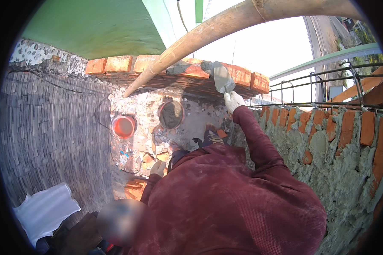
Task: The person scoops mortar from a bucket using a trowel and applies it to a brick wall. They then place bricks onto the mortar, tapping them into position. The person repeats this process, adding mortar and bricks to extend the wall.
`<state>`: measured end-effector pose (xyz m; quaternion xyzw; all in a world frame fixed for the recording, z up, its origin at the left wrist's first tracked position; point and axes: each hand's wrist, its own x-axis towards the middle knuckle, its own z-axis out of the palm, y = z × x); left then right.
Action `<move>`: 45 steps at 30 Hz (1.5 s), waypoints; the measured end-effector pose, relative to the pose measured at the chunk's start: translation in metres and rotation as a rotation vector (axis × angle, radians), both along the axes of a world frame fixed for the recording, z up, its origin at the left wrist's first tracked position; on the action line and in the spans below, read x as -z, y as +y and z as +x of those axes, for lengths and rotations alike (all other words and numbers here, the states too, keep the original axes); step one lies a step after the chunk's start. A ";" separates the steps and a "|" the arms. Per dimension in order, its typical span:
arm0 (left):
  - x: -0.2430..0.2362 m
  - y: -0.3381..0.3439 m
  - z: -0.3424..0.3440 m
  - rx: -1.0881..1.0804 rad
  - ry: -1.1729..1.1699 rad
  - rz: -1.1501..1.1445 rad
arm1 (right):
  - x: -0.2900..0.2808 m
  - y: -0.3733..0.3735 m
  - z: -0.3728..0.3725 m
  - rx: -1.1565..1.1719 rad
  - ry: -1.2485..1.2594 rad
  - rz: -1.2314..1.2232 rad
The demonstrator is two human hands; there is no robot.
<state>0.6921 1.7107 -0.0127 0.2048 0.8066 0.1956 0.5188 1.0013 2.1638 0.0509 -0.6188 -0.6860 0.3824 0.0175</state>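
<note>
Right hand: The right hand (233,101) wears a pale glove. Its fingers are curled around the handle of the trowel (223,78). The arm reaches far out.
Trowel: It is over the top of the curved brick row (238,75), near the right end. The blade points away from the person. I cannot tell if it touches the bricks.
Gray mud: A lump of mortar (206,66) sits on the bricks, just left of the blade.
Left hand: The left hand (158,168) is low, near some broken bricks (148,161) on the floor. I cannot tell if it is spread or pinching something.
Shirt: The person wears a dusty, dark red shirt (225,199).
Buckets: 2 stand on the floor. The mortar bucket (183,115) has gray mix in it. The red bucket (132,126) is to its left, not touching.
Pole: A long bamboo pole (208,36) slants across, in front of the brick row.
Right side: There is a rough wall (327,170) of orange bricks and gray mortar. Thin dark metal bars (356,85) run beyond it.
Left side: A gray wall (51,127) stands here. Low down is a white sack (47,208), and close by is part of another person (78,238).
</note>
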 end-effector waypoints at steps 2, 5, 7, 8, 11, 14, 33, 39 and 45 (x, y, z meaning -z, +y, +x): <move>0.049 -0.031 0.000 0.054 -0.017 -0.043 | -0.003 0.024 -0.043 -0.173 -0.098 0.074; 0.094 -0.045 -0.033 0.333 -0.058 -0.022 | 0.012 0.058 -0.089 -0.764 -0.409 0.256; 0.079 -0.035 -0.019 0.297 -0.007 0.079 | 0.027 0.057 -0.085 -0.513 -0.349 0.086; 0.059 -0.041 -0.021 0.181 -0.017 0.075 | 0.015 0.042 -0.085 -0.279 -0.254 -0.055; -0.004 0.018 -0.004 -0.012 -0.058 0.088 | 0.062 0.031 -0.022 -0.200 -0.228 -0.041; 0.014 -0.004 -0.023 -0.033 -0.051 0.079 | 0.073 0.021 -0.005 -0.064 -0.144 0.040; -0.014 -0.002 0.000 -0.359 -0.015 0.123 | -0.050 0.008 0.049 0.021 -0.362 0.103; -0.013 0.014 0.044 -0.312 -0.163 0.018 | 0.005 0.150 -0.009 -0.182 -0.454 0.520; 0.003 0.020 0.081 -0.537 -0.229 0.113 | 0.023 0.198 0.021 -0.377 -0.622 0.373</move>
